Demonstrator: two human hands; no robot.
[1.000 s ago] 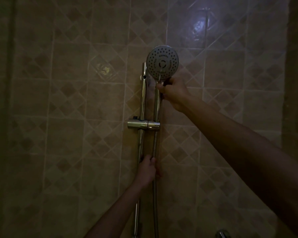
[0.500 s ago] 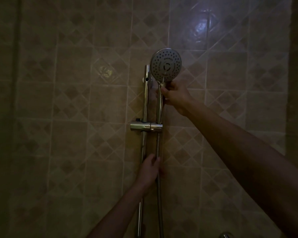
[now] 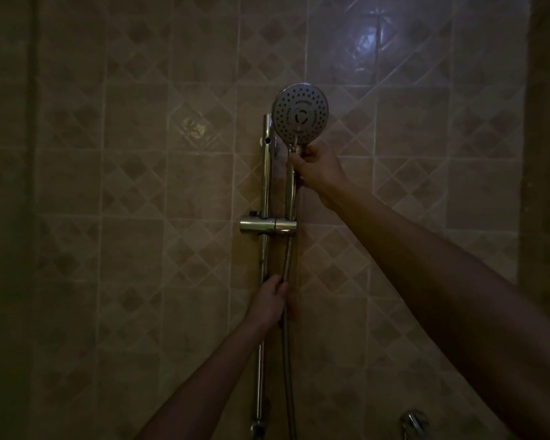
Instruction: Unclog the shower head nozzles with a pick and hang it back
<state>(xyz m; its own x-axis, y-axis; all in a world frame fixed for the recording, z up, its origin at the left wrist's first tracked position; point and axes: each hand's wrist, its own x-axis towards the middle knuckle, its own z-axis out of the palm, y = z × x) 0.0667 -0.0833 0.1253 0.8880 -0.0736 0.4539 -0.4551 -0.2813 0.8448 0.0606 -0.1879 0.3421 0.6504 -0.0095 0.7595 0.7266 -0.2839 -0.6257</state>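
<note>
Chrome shower head stands seated in the rail's holder, right hand wrapped around its handle, left hand gripping the hose.

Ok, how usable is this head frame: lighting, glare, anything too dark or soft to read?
Head view: very dim overall, with dark left and right edges; a bluish glare patch on the upper tiles and a fainter reflection left of the rail. The shower head nozzles read clearly; the right hand and left hand are murky; no pick is discernible.
</note>
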